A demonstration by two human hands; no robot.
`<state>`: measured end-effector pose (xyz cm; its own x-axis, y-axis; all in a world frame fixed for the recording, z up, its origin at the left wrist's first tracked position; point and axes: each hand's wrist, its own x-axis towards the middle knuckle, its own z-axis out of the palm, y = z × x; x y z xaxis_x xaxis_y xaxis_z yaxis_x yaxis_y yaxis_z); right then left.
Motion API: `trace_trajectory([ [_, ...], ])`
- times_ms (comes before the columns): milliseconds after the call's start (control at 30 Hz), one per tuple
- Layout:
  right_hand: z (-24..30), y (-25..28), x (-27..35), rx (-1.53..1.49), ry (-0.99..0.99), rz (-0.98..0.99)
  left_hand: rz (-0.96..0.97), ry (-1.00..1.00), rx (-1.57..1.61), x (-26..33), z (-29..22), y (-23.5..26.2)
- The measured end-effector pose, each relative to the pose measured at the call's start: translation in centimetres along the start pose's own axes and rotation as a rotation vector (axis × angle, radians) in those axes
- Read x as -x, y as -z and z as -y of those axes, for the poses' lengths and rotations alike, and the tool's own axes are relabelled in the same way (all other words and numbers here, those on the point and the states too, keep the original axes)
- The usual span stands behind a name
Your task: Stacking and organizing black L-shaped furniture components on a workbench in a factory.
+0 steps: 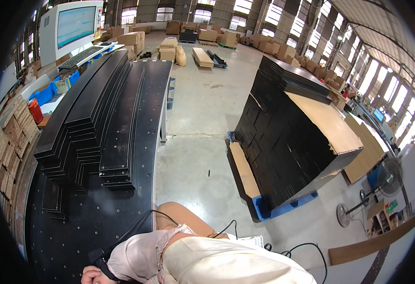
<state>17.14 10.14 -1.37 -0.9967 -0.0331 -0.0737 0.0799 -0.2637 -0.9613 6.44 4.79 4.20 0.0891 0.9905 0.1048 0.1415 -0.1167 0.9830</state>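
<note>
My left hand [93, 274] is at the lower left edge of the picture, beside the near end of a black table dotted with small studs [94, 222]. Its fingers look curled, and the frame's edge cuts them off, so anything inside them is hidden. A dark strap [104, 269] circles that wrist, below a pale lace-trimmed sleeve [136, 253]. Farther along the table lie stacks of long black boards: a tall stepped stack [77, 123] on the left and a lower stack [117, 156] to its right. My right hand is out of the picture.
A computer monitor [77, 26] and keyboard [80, 57] stand at the back left, near a red can [35, 110]. Rightward, a large block of black boards [283, 146] rests on a blue pallet [283, 210]. A fan [389, 177] stands far right. Black cables [307, 245] run near me.
</note>
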Motion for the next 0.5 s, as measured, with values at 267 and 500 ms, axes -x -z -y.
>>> trace_trajectory([
  [267,0.1,-0.1,0.1,0.003,-0.022,-0.024,-0.024,-0.003,-0.012,-0.3,1.3,1.2],
  [500,0.3,-0.4,0.2,0.003,-0.017,-0.03,-0.046,-0.002,-0.023,-0.4,2.3,2.2],
])
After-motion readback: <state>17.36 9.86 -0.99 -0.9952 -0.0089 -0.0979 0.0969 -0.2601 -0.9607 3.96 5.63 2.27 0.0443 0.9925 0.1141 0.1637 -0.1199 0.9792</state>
